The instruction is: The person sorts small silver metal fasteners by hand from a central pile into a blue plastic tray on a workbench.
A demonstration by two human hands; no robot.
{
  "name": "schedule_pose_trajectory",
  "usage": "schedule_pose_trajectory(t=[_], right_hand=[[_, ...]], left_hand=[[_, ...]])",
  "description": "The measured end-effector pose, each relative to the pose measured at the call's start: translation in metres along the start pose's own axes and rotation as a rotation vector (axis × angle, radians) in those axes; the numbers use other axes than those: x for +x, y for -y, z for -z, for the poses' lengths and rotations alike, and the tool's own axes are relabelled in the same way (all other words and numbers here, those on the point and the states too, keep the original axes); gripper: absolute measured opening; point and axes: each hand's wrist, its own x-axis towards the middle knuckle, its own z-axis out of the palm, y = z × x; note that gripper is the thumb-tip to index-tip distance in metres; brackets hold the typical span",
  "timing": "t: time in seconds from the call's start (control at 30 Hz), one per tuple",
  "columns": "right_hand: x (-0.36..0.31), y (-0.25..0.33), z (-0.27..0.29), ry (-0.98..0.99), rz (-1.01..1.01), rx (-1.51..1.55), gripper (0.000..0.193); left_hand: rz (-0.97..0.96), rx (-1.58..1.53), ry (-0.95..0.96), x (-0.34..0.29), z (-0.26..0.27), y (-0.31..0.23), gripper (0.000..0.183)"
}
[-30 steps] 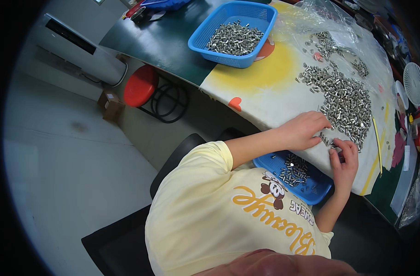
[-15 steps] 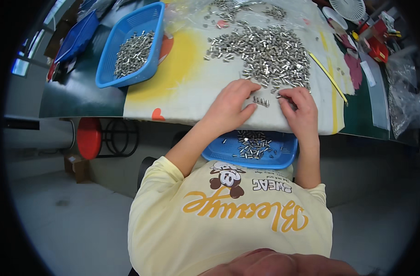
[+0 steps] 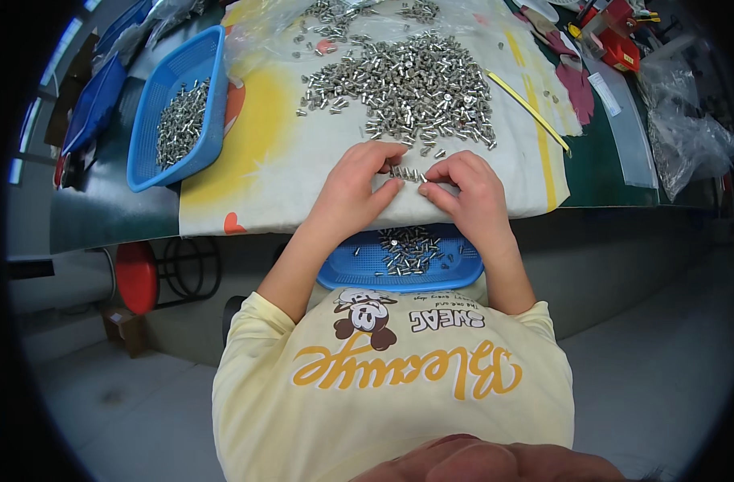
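A short row of small silver screw-like metal pieces (image 3: 405,173) with wide heads stands on the cloth between my hands. My left hand (image 3: 352,183) curves around the row's left end, thumb and forefinger apart; whether the fingertips touch it is hard to see. At the right end, my right hand (image 3: 467,191) pinches one such piece (image 3: 423,178) between thumb and forefinger, right beside the row. A broad heap of the same pieces (image 3: 419,84) lies just beyond my hands. Below the table edge, a blue basket (image 3: 351,279) at my lap holds more loose pieces.
A deeper blue basket (image 3: 146,145) with many pieces stands at the left on the green table (image 3: 102,210). A yellow strip (image 3: 529,111) lies right of the heap on the patterned cloth (image 3: 302,193). Clear plastic bags (image 3: 676,136) are at the far right, a red stool (image 3: 135,277) at the lower left.
My right hand has moved in to the row's right end with the piece in its pinch. My left hand stays around the row. The whole view has shifted and turned slightly.
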Motion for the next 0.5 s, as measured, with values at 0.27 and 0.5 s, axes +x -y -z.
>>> schedule_pose_trajectory(t=[0.27,0.5], right_hand=[[0.0013,0.0007,-0.0035,-0.006,-0.039,-0.018,0.021],[0.0011,0.0008,-0.0019,0.003,0.012,-0.033,0.021]], left_hand=[[0.025,-0.017,0.025,0.0024,-0.0022,0.0026,0.038],[-0.017,0.004,0.029,-0.0021,-0.001,0.0036,0.044]])
